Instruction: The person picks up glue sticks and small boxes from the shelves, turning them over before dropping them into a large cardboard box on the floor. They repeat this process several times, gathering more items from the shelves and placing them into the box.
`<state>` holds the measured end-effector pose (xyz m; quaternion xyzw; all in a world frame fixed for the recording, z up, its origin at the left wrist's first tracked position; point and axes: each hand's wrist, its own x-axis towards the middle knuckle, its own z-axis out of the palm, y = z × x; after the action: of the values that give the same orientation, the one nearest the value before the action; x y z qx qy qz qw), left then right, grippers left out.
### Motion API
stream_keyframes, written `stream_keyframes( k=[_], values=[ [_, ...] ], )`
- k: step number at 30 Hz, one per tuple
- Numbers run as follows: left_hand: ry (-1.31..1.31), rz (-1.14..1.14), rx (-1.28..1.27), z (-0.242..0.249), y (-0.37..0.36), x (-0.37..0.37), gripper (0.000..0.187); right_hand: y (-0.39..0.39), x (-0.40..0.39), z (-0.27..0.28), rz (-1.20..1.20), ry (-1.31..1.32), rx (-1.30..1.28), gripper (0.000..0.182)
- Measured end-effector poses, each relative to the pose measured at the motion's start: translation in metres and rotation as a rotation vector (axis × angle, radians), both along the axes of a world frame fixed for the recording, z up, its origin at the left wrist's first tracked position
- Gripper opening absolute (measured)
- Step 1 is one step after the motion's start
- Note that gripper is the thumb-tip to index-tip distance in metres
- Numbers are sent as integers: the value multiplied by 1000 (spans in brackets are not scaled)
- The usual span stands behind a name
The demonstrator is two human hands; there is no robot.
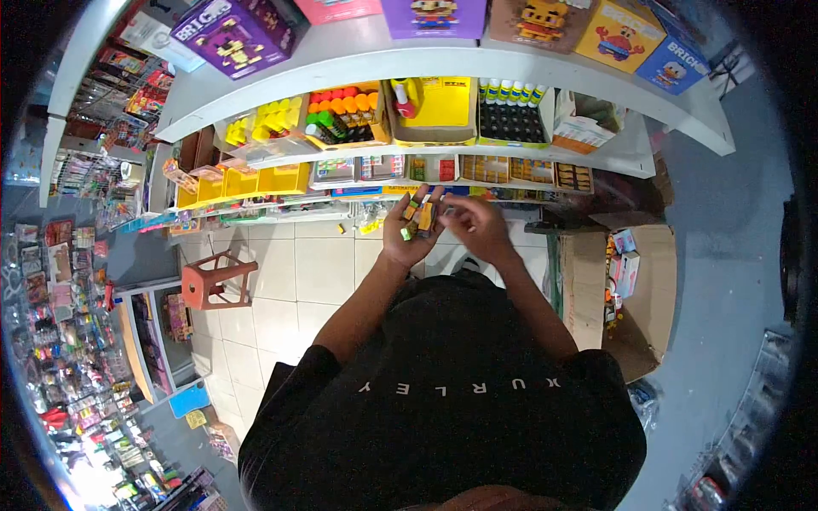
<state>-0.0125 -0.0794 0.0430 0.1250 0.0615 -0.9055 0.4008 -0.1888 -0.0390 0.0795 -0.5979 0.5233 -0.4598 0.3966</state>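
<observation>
Several small boxes point(425, 215), some orange and some green-yellow, lie in the palm of my left hand point(406, 230), its fingers curled up around them. Just to the right, my right hand point(479, 228) hovers with bent fingers close to the small boxes; its thumb and fingertips come near each other, and whether anything is between them is too small to tell. Both hands are in front of the lower shelf, where trays point(486, 169) of similar small boxes stand.
Above are glue sticks point(511, 111), orange-capped bottles point(345, 102) and boxed brick sets point(434, 17) on shelves. A red stool point(204, 283) stands at left on the tiled floor. An open cardboard box point(588, 281) sits at right. Yellow bins point(243, 182) line the lower shelf.
</observation>
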Motion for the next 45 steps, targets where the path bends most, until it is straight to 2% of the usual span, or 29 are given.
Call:
stream_keyframes(
  k=[1,4,6,7,8,12,14,15,16,18,19,20,22,23,24,25,26,28,30,31,36,45],
  values=[
    [-101,-29,8,15,2,1,45,-3,15,4,25,101,-18,32],
    [-78,-35,-48,0,4,17,49,-7,42,-10,9,302,-149,36],
    [-127,2,-5,-12,9,28,50,-8,53,-24,70,201,28,43],
    [-29,-13,-19,-24,11,35,49,-9,58,-36,80,195,14,44],
    [68,-28,-29,-36,12,41,48,-6,64,-22,46,158,26,41],
    [80,-44,52,-36,9,41,44,-1,69,-6,-18,39,74,28],
    [29,50,168,-36,6,35,44,1,58,5,-25,10,140,30],
    [-163,26,82,-39,4,37,41,-1,48,-9,-40,-33,140,28],
    [-94,43,147,-45,2,39,40,-2,36,-20,-53,-77,138,27],
    [41,79,276,-53,2,40,38,4,2,-40,-166,-393,199,28],
    [7,87,232,-51,5,40,36,7,-20,-34,-255,-330,236,27],
    [30,56,144,-49,9,41,36,11,-44,-46,-361,-223,249,28],
    [56,35,93,-46,17,40,35,15,-100,-91,-533,-469,308,25],
    [-6,92,139,-43,18,37,34,16,-133,-124,-607,-406,335,21],
    [-58,130,187,-30,23,32,34,18,-159,-155,-679,-599,233,19],
    [-51,127,144,-29,26,31,34,14,-194,-191,-643,-698,27,22],
    [-44,124,103,-28,30,30,33,12,-243,-239,-462,-945,-22,24],
    [-32,134,61,-24,36,27,34,-3,-287,-258,-458,-799,14,27],
    [-38,147,45,-20,41,20,34,-20,-314,-263,-770,-3,171,28],
    [-53,159,52,-17,45,18,34,-30,-321,-262,-869,223,249,27],
    [-43,230,83,-18,60,11,32,-91,-346,-262,-947,418,273,25],
    [-55,315,159,-13,74,-13,32,-121,-354,-273,-916,468,255,22]
  ],
)
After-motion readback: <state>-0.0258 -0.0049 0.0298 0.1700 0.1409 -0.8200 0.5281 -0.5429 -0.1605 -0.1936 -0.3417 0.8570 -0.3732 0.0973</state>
